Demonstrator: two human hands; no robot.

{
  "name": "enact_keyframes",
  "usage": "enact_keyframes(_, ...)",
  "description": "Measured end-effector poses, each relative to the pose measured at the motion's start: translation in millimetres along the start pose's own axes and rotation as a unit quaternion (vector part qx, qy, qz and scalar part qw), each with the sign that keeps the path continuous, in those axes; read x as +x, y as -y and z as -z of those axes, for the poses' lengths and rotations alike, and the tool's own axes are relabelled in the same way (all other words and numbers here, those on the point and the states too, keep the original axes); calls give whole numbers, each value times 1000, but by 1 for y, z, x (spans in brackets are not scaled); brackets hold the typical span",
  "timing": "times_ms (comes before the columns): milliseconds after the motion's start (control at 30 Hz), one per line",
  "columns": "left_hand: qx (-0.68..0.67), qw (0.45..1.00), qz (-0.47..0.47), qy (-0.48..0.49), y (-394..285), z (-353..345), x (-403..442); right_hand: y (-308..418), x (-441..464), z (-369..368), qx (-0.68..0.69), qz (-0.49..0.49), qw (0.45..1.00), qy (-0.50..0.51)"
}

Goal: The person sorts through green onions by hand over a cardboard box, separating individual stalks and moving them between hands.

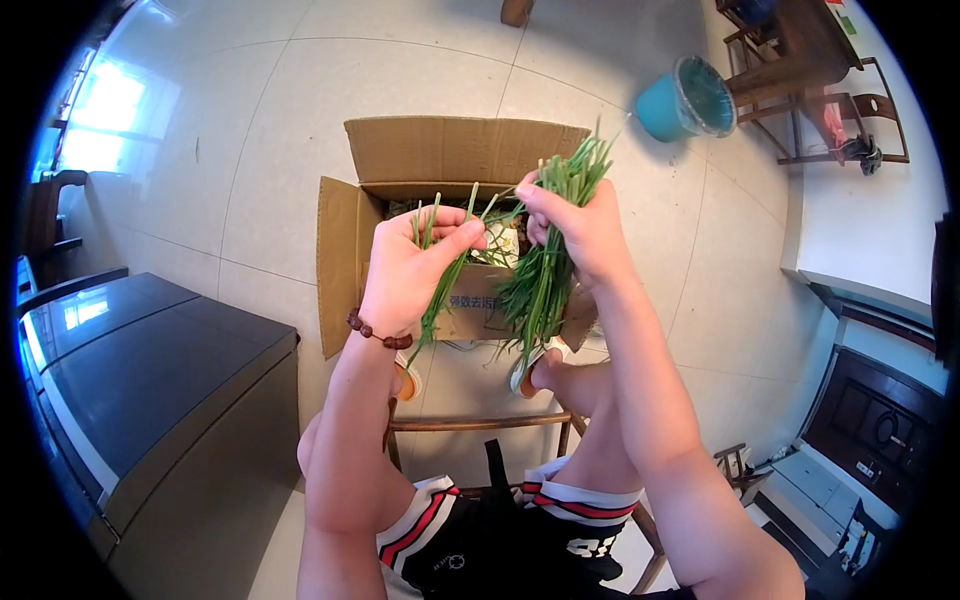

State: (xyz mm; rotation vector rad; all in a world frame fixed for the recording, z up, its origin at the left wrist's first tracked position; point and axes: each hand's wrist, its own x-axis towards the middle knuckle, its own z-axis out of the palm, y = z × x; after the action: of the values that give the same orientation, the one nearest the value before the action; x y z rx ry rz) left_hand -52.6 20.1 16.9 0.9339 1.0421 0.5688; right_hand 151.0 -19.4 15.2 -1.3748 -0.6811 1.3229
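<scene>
Long green stalks with leafy ends fill my right hand (578, 225), whose fingers wrap round the thick green bunch (540, 285). My left hand (410, 265), with a brown bead bracelet at the wrist, pinches a few thin green stalks (440, 290) between thumb and fingers. Both hands are held over an open cardboard box (450, 150) with its flaps spread out. Inside the box, partly hidden by the hands, lie more green bits and a white patterned item (497, 246).
A teal bucket (668, 108) with a plastic liner stands on the tiled floor at upper right, near wooden furniture (800, 55). At left is a dark glossy cabinet (180, 370). A wooden bar (480, 424) crosses between my legs, below the box.
</scene>
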Motion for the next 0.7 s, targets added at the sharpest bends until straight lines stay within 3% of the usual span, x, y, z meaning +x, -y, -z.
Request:
enact_keyframes(133,0,1000,8,-3,-1,3,-1,4,5,11,28,-27,998,-51)
enact_keyframes(267,-26,1000,13,7,3,6,1,0,0,5,-49,-37,998,-2)
enact_keyframes(400,-39,999,14,20,4,5,0,-2,-3,-5,-7,-60,998,20)
enact_keyframes(700,-19,1000,-18,4,7,5,2,-13,-1,-12,-52,-30,998,4)
